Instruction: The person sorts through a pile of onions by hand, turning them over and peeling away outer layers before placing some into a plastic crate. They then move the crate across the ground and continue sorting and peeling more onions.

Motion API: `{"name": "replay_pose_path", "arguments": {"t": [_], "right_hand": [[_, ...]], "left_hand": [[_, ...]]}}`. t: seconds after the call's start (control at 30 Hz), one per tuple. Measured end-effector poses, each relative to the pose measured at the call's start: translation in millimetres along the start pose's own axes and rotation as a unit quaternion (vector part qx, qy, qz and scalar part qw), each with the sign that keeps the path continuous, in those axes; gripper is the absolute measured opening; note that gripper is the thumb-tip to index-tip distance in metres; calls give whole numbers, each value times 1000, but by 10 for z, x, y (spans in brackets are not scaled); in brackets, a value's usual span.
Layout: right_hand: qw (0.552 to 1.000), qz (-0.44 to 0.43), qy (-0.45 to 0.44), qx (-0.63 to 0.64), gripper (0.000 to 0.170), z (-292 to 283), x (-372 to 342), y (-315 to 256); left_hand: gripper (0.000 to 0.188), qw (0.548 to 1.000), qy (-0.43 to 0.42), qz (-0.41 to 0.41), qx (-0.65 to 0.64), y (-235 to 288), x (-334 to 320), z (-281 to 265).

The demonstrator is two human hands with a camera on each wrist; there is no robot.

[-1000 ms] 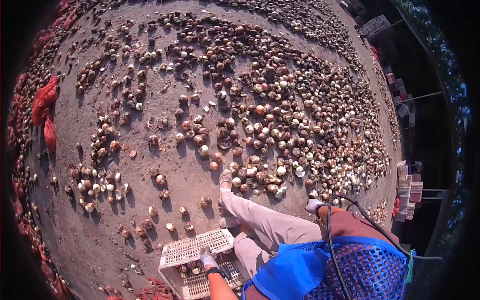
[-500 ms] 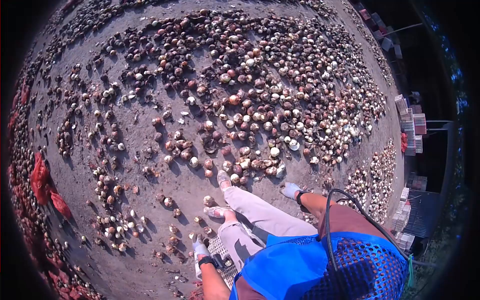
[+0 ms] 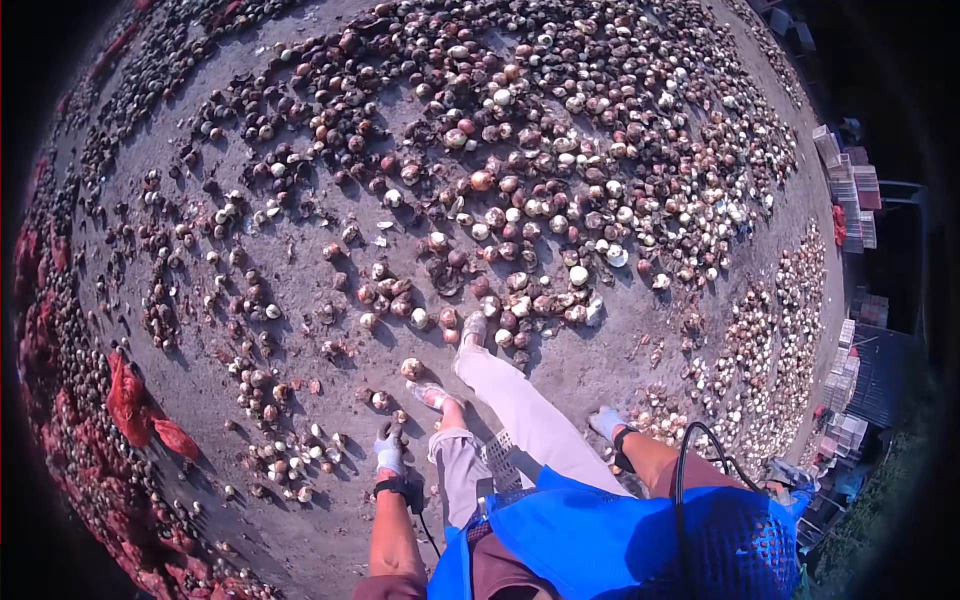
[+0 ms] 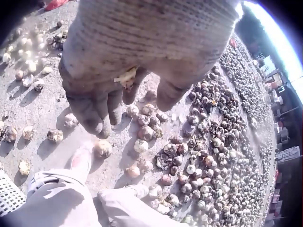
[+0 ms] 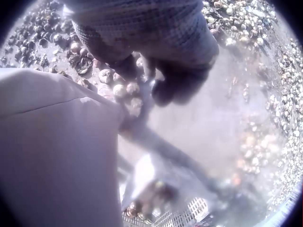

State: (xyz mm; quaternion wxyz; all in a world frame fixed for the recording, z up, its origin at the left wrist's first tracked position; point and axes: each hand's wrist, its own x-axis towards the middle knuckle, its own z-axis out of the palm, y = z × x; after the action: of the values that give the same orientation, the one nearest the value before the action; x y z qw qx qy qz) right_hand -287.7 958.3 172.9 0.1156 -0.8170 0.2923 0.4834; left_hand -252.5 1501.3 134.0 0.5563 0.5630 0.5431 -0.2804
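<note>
My gloved left hand (image 3: 390, 450) hangs over the ground left of the legs, its fingers loosely curled and pointing down. A scrap of pale onion skin (image 4: 126, 77) clings to its glove in the left wrist view. Closest to its fingertips there is a single onion (image 4: 102, 148) beside the foot. On the other side, my gloved right hand (image 3: 607, 423) hovers above bare ground with loosely bent fingers, holding nothing that shows. A white slatted crate (image 5: 198, 208) with onions in it stands low in the right wrist view; the legs hide most of it in the head view.
A broad spread of onions (image 3: 560, 180) covers the ground ahead, with smaller clusters to the left. Red mesh bags (image 3: 125, 400) lie at far left. Stacked crates (image 3: 850, 195) stand along the right edge. A black cable (image 3: 690, 440) loops over the right arm.
The left hand has come away from the crate, which has slipped behind the legs in the head view. The right hand has drawn in toward the body. The head view has shifted.
</note>
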Motion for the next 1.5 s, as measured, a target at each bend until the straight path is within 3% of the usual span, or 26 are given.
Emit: {"name": "replay_pose_path", "arguments": {"t": [0.07, 0.17, 0.23, 0.3, 0.4, 0.43, 0.53, 0.57, 0.7, 0.8, 0.9, 0.93, 0.97, 1.0, 1.07, 1.1, 1.13, 1.17, 1.2, 1.23, 1.27, 1.33, 1.4, 1.43, 1.47, 1.5], "right_hand": [[1000, -1, -11, 22, 40, 562, 358, 207], [989, 74, -98, 83, 34, 339, 274, -408], [981, 40, -89, 170, 31, 437, 498, -520], [957, -15, -79, 280, 30, 627, 1064, -556], [879, 26, -48, 474, 24, -84, 1007, -1154], [873, 66, -81, 476, 30, -582, 820, -1424], [860, 32, -59, 507, 33, -1159, 804, -1649], [830, -1, -37, 557, 35, -1026, 1030, -1586], [859, 3, -16, 512, 24, -1208, 1236, -1636], [845, 40, -27, 532, 36, -1299, 1345, -1726], [787, 37, -4, 616, 36, -1097, 1679, -1863], [807, 72, -17, 586, 35, -1587, 1325, -2188], [886, -13, 51, 461, 36, -1543, 1424, -2240], [950, -36, 92, 297, 40, -1294, 1740, -2258], [963, -23, 80, 255, 38, -1238, 2093, -2479], [969, -17, 74, 234, 39, -1212, 2264, -2590], [948, -6, 73, 309, 42, -1599, 2141, -2880], [936, -36, 122, 329, 46, -1545, 2398, -3027], [914, -1, 88, 395, 48, -1860, 2385, -3268], [921, 44, 101, 373, 51, -1990, 2492, -3501], [910, 8, 109, 399, 55, -1950, 2714, -3663], [954, 61, 35, 291, 59, -2429, 2817, -4259], [983, 20, 63, 173, 69, -2189, 3446, -4637], [976, 37, 84, 199, 71, -2288, 3610, -4895], [963, 48, 50, 260, 73, -2371, 3853, -5073], [957, 48, 95, 271, 74, -2400, 4073, -5267]], "left_hand": [[50, 999, -1, 35, 37, 373, 5, -42], [54, 988, -1, 104, 116, 991, 73, 70], [55, 982, -2, 143, 124, 1392, 25, 306], [53, 981, -49, 111, 151, 1734, 17, 626], [57, 959, -91, 154, 221, 2370, -186, 1284], [54, 955, -109, 171, 215, 2346, 10, 1438], [59, 941, -177, 176, 228, 2801, -252, 1943], [58, 940, -181, 188, 220, 2877, -317, 2099], [56, 899, -205, 226, 313, 3181, -304, 2367], [56, 877, -183, 234, 378, 3383, -244, 2442], [49, 880, -209, 212, 370, 3534, 25, 2493], [48, 874, -215, 212, 380, 3625, 99, 2546], [47, 885, -241, 192, 349, 3684, 235, 2602], [47, 888, -255, 204, 325, 3670, 467, 2644], [47, 879, -294, 149, 344, 3881, 740, 2775], [53, 871, -318, 176, 330, 3922, 950, 2811], [52, 861, -321, 175, 353, 4016, 1148, 2899], [51, 849, -324, 177, 377, 4171, 1376, 3007], [50, 843, -324, 164, 396, 4202, 1507, 3027], [47, 879, -356, 98, 303, 4370, 1521, 3109], [46, 859, -368, 141, 326, 4438, 1737, 3126], [46, 838, -363, 183, 364, 4620, 2007, 3141], [44, 862, -357, 158, 325, 4683, 2263, 3118], [45, 867, -360, 140, 314, 4685, 2393, 3092], [45, 873, -361, 121, 304, 4705, 2485, 3058], [46, 885, -356, 99, 282, 4662, 2590, 3002]]}}
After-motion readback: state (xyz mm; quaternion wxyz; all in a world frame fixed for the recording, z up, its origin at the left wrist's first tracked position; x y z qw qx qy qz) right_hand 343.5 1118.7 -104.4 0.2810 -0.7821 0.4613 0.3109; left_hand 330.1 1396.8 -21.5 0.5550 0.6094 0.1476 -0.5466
